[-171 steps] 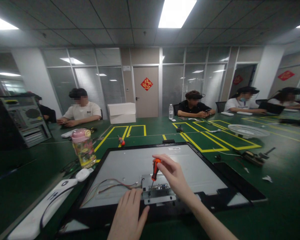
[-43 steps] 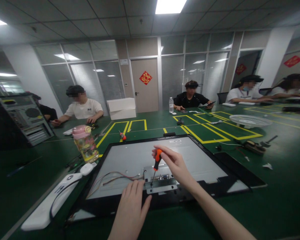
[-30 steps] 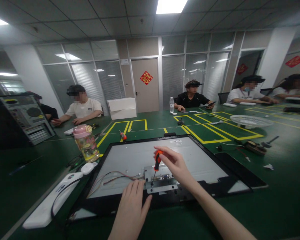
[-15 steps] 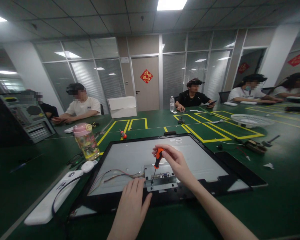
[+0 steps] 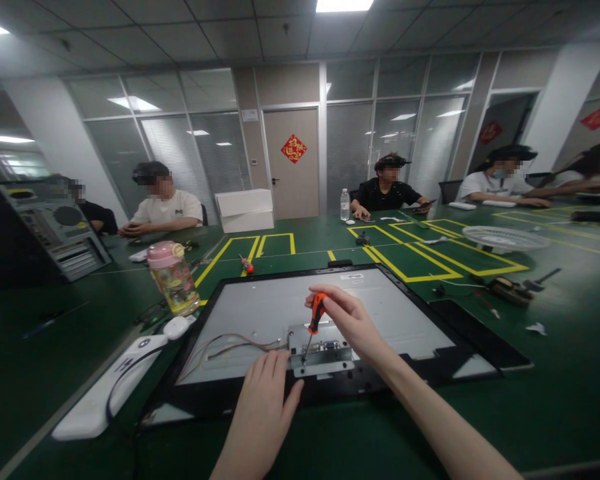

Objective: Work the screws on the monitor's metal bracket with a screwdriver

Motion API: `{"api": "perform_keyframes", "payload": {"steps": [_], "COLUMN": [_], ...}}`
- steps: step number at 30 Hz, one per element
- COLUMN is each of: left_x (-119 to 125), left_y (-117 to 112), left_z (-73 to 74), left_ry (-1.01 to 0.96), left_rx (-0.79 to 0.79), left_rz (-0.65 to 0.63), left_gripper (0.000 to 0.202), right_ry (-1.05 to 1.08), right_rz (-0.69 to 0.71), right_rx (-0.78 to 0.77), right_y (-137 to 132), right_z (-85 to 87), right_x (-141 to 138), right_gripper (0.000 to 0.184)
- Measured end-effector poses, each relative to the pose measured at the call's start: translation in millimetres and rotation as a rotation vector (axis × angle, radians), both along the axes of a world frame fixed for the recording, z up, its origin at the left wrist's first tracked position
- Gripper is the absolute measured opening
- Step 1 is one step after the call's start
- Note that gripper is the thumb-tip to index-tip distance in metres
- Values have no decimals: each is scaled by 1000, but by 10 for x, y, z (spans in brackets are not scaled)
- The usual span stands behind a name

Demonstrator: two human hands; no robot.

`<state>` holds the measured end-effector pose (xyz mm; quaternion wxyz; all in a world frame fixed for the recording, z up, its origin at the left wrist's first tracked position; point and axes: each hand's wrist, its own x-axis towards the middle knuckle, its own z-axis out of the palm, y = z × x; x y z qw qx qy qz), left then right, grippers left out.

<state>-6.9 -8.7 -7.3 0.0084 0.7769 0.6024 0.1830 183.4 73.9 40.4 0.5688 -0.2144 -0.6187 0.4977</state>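
Observation:
A flat monitor panel (image 5: 260, 300) with a black frame lies back side up on the table before me. Near its front edge a metal bracket (image 5: 325, 363) bears a board with connector ports, and thin cables (image 5: 220, 347) run from it to the left. My right hand (image 5: 350, 317) grips an orange and black screwdriver (image 5: 318, 312), tilted slightly, its tip down at the left part of the bracket. My left hand (image 5: 267, 393) rests on the panel's front edge beside the bracket, fingers stretched and thumb apart, holding nothing.
Left of the panel stand a pink-lidded bottle (image 5: 173, 280) and a white power strip (image 5: 110, 387) with a black cord. A computer case (image 5: 70, 233) is at far left. A dark flat slab (image 5: 480, 333) lies at the right. Several people sit across the table (image 5: 320, 240).
Both hands and the screwdriver stay nearly in place. The whole view has shifted slightly. A person at the far left has drawn their hands together a little.

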Motion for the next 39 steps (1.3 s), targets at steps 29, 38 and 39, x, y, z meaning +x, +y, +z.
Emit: {"api": "perform_keyframes", "payload": {"steps": [29,38,39], "left_x": [6,3,2], "left_y": [-15,-11,-8], "left_z": [28,12,7], "left_ry": [-29,-10,-5], "left_rx": [-35,-36,-32], "left_rz": [-5,-1,1], "left_gripper": [34,34,34], "right_ry": [-14,5,11], "right_rz": [1,57,52], "right_rx": [58,19,25], "right_y": [-46,-22,-14], "right_z": [62,25,12], "right_x": [-14,-20,-25], "right_gripper": [20,26,23]}}
